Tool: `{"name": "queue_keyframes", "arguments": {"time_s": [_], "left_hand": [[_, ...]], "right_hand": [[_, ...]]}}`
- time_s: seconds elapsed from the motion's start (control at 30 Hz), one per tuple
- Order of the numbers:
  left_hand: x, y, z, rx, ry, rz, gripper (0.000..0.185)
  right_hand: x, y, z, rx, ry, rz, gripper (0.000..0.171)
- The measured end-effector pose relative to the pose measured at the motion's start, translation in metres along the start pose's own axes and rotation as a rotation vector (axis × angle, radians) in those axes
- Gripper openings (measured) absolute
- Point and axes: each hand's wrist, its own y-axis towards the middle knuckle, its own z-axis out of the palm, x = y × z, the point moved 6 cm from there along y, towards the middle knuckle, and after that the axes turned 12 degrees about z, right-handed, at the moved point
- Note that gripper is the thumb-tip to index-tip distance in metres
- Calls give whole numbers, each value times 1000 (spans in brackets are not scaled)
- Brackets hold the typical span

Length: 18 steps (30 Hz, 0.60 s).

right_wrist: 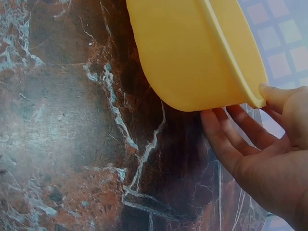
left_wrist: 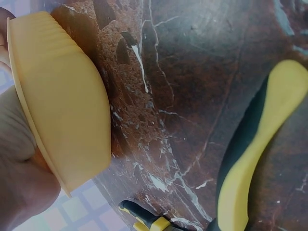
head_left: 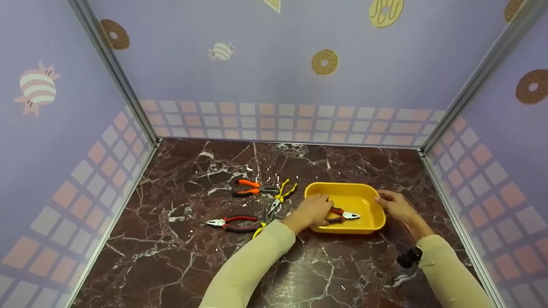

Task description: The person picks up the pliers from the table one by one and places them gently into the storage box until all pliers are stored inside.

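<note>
A yellow plastic basin (head_left: 355, 229) stands on the marbled surface. My left hand (head_left: 314, 209) reaches over its left side and grips the handles of red-and-black pliers (head_left: 350, 215), whose silver jaws point right, low inside the basin. In the left wrist view, the basin wall (left_wrist: 67, 96) hides the fingers of that hand. My right hand (head_left: 398, 207) pinches the basin's right rim. The right wrist view shows its thumb (right_wrist: 276, 96) on the rim and its fingers against the outer wall.
Left of the basin lie orange-and-black pliers (head_left: 249, 188), yellow-handled long-nose pliers (head_left: 279, 198) and other red-and-black pliers (head_left: 233, 224). Yellow-and-black handles (left_wrist: 245, 168) lie near the left forearm. Patterned panels (head_left: 274, 122) enclose the back and both sides.
</note>
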Motion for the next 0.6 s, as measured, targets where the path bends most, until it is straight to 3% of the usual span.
{"name": "queue_keyframes", "arguments": {"time_s": [0.17,0.4,0.6], "left_hand": [[-3,-1,-2,2,0,7,56],[-5,-7,-1,-6,-10,14,57],[2,-11,-6,-127,-64,63,57]], "right_hand": [[-1,-2,0,-1,28,-12,47],[-1,-2,4,-41,-24,-21,47],[4,-4,4,-63,-24,-11,49]]}}
